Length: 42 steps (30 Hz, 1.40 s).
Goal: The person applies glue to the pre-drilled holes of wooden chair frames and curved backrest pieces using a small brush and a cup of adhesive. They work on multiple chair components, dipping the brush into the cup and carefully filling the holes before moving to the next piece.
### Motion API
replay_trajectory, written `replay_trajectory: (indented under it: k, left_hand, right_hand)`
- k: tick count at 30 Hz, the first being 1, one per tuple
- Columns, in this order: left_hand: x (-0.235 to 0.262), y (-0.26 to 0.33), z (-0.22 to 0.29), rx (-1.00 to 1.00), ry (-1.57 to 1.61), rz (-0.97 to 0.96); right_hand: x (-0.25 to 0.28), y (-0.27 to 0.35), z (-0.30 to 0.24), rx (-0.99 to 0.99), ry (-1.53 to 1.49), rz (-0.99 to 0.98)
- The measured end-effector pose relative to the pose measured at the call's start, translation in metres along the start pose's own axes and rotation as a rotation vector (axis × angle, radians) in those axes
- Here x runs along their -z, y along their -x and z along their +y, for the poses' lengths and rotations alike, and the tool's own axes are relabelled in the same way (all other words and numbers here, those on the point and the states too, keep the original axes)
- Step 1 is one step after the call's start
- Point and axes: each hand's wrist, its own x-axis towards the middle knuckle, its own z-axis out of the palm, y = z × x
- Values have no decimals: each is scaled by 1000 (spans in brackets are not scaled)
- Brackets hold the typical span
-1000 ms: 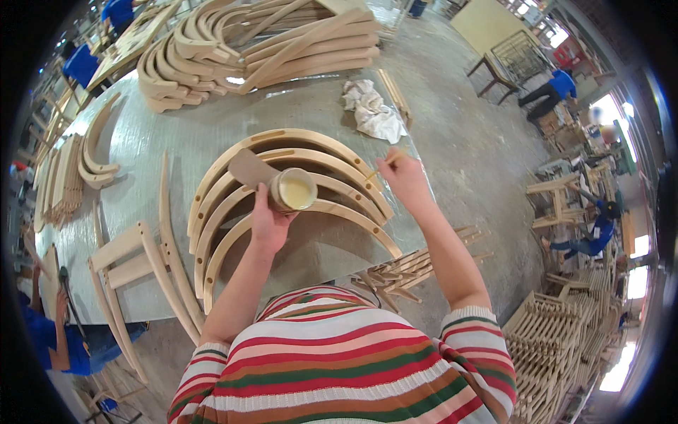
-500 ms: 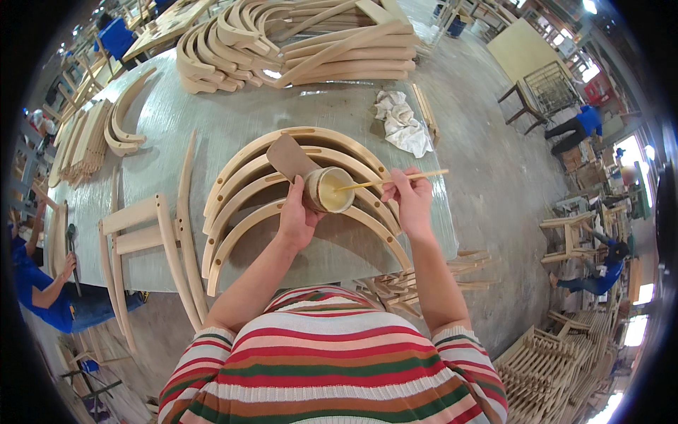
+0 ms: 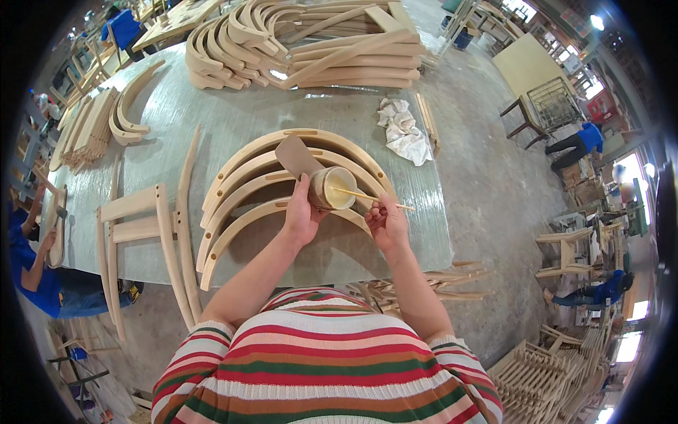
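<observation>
A: Head view. Entry one, the cup (image 3: 332,188). Small, round, tan outer wall, tipped so its mouth faces the right; inside is a pale cream-yellow fill, smooth and glossy. It sits above the curved wooden pieces (image 3: 282,180) near the front edge of the tabletop (image 3: 212,120), roughly mid-width.

B: Grip?

A: Left hand (image 3: 302,215) wraps the cup from below and behind, fingers curled around the wall, thumb up along its side. Right hand (image 3: 385,222) pinches a thin wooden stick (image 3: 364,198) between thumb and fingertips; the stick's far end lies inside the cup's mouth, its near end pokes out past the hand to the right.

B: The brown flap?

A: A flat brown card-like piece (image 3: 296,155), matte, rounded corners, standing just behind the cup and touching it. Cannot tell whether it is attached.

B: Materials around?

A: Curved pieces are pale bare wood, four nested arcs, smooth, ends pointing to the front edge. Tabletop is grey, streaked, slightly shiny. At the left front corner, a straight-railed wooden frame (image 3: 138,226). Along the far edge, a pile of bent wooden parts (image 3: 304,42). Toward the right edge, a crumpled white rag (image 3: 404,128) beside a short wooden slat (image 3: 426,121).
</observation>
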Motion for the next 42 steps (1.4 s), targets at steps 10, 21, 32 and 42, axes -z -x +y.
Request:
replay_trajectory:
  k: [10, 21, 32, 42]
  left_hand:
    - [20, -2, 3, -37, 78, 4]
    - [25, 3, 4, -30, 53, -39]
    - [31, 9, 8, -42, 79, -41]
    - [26, 12, 4, -34, 45, 23]
  right_hand:
    - [11, 13, -85, 791, 975, -147]
    - [-4, 4, -64, 848, 1738, -256]
    - [-10, -4, -56, 827, 1851, -324]
    - [-1, -6, -55, 846, 1807, -331]
